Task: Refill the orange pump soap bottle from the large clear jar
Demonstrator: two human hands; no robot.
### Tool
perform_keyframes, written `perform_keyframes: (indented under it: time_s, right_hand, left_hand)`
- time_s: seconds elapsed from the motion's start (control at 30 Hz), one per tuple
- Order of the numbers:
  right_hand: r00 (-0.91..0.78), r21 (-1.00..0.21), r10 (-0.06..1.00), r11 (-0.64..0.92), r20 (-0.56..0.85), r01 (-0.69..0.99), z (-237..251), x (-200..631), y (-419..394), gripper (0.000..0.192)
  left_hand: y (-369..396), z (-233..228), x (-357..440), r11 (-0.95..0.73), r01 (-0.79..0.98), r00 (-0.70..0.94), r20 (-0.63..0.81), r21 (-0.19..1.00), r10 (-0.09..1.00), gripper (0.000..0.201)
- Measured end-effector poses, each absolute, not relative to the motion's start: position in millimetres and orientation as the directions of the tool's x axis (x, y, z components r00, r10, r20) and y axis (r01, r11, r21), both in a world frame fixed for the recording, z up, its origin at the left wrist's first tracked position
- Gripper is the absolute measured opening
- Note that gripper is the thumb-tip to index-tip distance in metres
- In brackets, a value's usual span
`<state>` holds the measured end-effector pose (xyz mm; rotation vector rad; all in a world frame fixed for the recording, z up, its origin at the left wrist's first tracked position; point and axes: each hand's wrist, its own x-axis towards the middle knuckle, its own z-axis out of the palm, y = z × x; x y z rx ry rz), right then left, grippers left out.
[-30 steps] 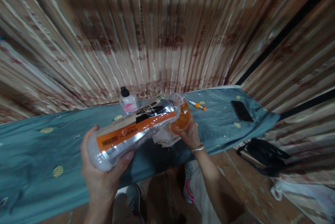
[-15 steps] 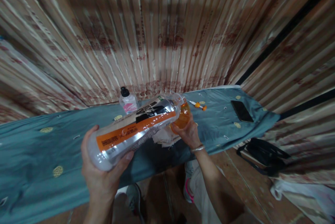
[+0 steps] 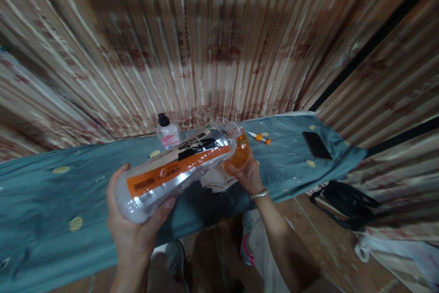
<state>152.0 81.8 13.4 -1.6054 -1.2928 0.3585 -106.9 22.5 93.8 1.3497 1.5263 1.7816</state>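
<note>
Head view is showing the left hand (image 3: 132, 233) gripping the base of a large clear bottle (image 3: 178, 169), tilting its mouth against an orange cup (image 3: 239, 150) that the right hand (image 3: 247, 175) is clasping above the teal-covered counter (image 3: 51, 197), near a small pump bottle (image 3: 168, 133).

a wall (image 3: 212, 41) of ribbed, corrugated-looking panels fills the upper view, pale pink-brown with faded reddish print, and a broad shadow band crosses it near the top. a dark strip (image 3: 373, 37) runs diagonally down its right part. below stands a long table under a teal cloth (image 3: 44, 192) dotted with small gold motifs — it spans the view from side to side. the floor (image 3: 308, 233) is reddish-brown boards. a black bag (image 3: 346, 204) lies on it at the right, pale plastic (image 3: 401, 252) beyond. light is dim and warm.
</note>
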Motion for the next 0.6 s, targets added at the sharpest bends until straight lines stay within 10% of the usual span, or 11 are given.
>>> perform_keyframes:
  time_s: [0.6]
  right_hand:
    - [0.380,-0.814,0.857,0.074,0.348,0.576,14.3,153.3,79.6,0.074]
  left_hand:
    - [21.9,90.4,-106.1,-0.310,0.237,-0.404,0.384,0.921,0.831,0.096]
